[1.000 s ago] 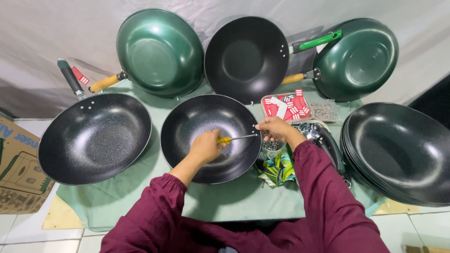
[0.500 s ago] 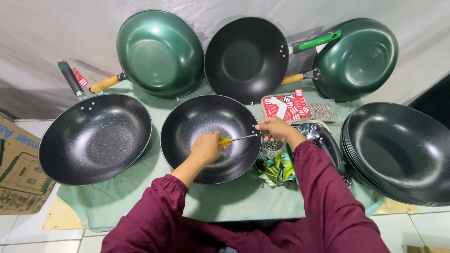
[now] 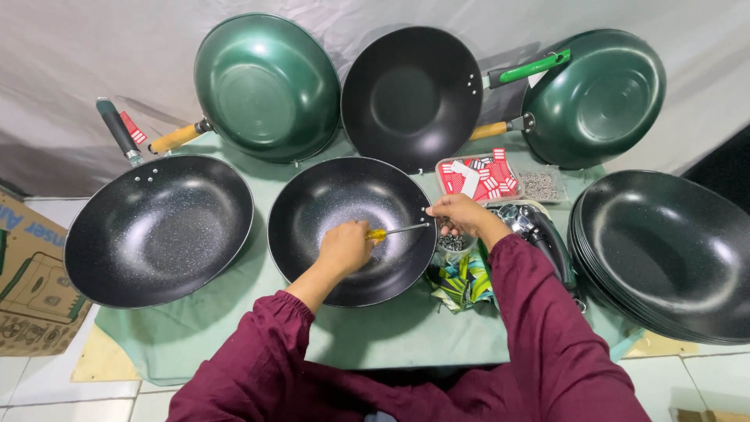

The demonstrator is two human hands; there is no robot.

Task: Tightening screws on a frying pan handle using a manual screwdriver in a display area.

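A round black speckled non-stick wok without a handle (image 3: 344, 211) is found lying on the pale green tablecloth (image 3: 234, 344), directly beneath both hands. A yellow-handled screwdriver with a thin metal shaft (image 3: 391, 231) is held inside the bowl, its handle enclosed by the clenched fingers of the left hand (image 3: 345, 247) and its tip directed at the right rim of the wok. That rim is gripped by the right hand (image 3: 461, 215), whose fingers are curled over its edge where the shaft ends.

Just beyond the right fingers, a clear tray of red-and-white packets (image 3: 476, 176) is noted, with a small tray of metal screws (image 3: 541, 185) beside it. Below the right wrist, a crumpled green patterned bag (image 3: 461, 281) is seen lying against the wok, and a shiny metal object (image 3: 531, 227) is partly hidden by the maroon sleeve (image 3: 547, 328).

To the left of the left fingers, a second black speckled wok with a dark handle (image 3: 160, 230) is set apart. To the far right, a stack of dark green woks (image 3: 664, 250) is recorded. Behind, three woks are propped against the grey backdrop: a green one with a wooden handle (image 3: 266, 86), a black one with a green handle (image 3: 410, 94) and a further green one (image 3: 598, 98).
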